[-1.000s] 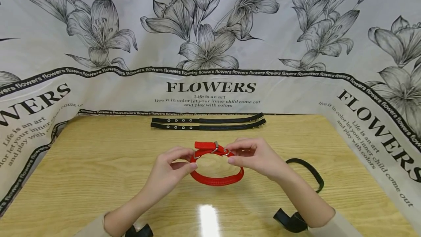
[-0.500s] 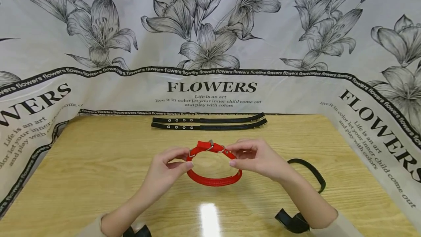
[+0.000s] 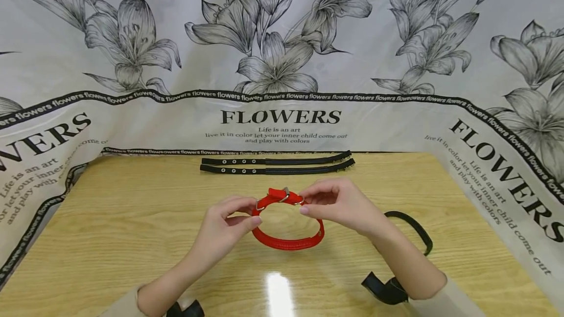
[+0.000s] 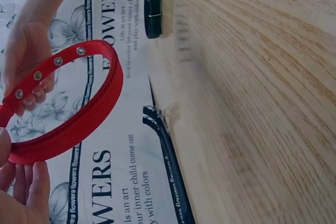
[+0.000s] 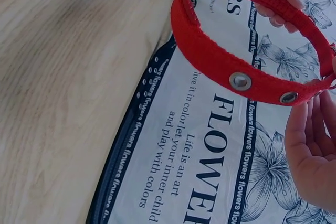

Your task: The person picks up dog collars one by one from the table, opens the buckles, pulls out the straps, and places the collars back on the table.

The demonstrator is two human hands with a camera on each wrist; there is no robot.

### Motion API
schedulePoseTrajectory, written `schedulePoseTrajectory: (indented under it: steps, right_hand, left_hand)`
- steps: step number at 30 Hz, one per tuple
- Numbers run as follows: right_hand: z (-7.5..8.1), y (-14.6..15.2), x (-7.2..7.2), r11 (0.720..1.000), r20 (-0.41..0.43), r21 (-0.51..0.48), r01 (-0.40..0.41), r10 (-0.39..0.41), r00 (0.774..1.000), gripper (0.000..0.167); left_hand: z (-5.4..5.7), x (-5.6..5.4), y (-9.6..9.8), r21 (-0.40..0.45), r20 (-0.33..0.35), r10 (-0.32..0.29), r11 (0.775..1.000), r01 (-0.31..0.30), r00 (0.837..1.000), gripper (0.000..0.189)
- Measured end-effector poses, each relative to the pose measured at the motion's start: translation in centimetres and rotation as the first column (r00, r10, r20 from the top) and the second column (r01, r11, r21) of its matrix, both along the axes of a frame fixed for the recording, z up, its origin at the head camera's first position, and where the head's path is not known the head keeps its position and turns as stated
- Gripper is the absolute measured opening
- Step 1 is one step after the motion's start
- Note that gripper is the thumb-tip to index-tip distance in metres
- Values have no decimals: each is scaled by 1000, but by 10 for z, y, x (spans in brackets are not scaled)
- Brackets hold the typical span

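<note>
A red collar point(image 3: 288, 244), buckled into a round loop, is held up above the table in the head view. Its metal buckle point(image 3: 285, 194) and short strap end are on the far side of the loop. My left hand point(image 3: 226, 221) pinches the loop's left side between thumb and fingers. My right hand point(image 3: 339, 204) pinches it near the buckle on the right. Metal eyelets point(image 4: 59, 61) line the strap in the left wrist view. In the right wrist view, two larger eyelets point(image 5: 240, 81) show on the red band.
Two black collars point(image 3: 277, 170) lie flat, side by side, at the table's back. A black collar closed in a loop point(image 3: 411, 224) rests to the right, partly hidden by my right forearm. Black bands point(image 3: 384, 289) show by my wrists. A flowered cloth point(image 3: 282, 131) stands behind the table.
The buckle and strap end have shifted slightly along the loop's top, and less of the strap end sticks out. My right fingers have moved a little left, closer to the buckle.
</note>
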State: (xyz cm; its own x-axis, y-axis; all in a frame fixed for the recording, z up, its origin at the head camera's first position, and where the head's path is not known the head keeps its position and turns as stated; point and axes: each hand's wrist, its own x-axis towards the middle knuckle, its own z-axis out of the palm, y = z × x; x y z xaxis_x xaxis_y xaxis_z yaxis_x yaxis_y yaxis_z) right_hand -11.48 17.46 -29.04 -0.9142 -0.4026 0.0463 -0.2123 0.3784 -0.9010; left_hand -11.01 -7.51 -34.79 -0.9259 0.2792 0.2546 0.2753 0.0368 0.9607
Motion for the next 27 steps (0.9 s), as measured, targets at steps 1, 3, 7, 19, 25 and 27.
schedulePoseTrajectory:
  steps: [1, 3, 7, 19, 25, 27]
  right_hand:
    - [1, -1, 0, 1000, -2, -1, 1, -1, 1000, 22]
    - [1, -2, 0, 1000, -5, -4, 6, -6, 1000, 22]
    - [1, -3, 0, 1000, -33, -11, 9, -9, 999, 22]
    - [1, 1, -2, 1000, -86, -2, -16, 16, 996, 27]
    - [0, 7, -2, 1000, -66, -12, 12, -12, 998, 27]
    - [-1, 9, -2, 1000, -63, -19, 19, -20, 998, 28]
  left_hand:
    - [0, 0, 0, -1, 2, 0, 1000, 0, 1000, 24]
    - [0, 1, 0, -2, 7, -4, 1000, 4, 1000, 24]
    - [1, 1, 0, -1, 32, 5, 1000, -5, 999, 25]
    - [-1, -1, -4, 9, 71, 27, 1000, -27, 997, 26]
    - [-3, -3, -8, -5, 119, 80, 997, -80, 990, 30]
    - [-2, -3, -8, -6, 124, 88, 996, -88, 988, 30]
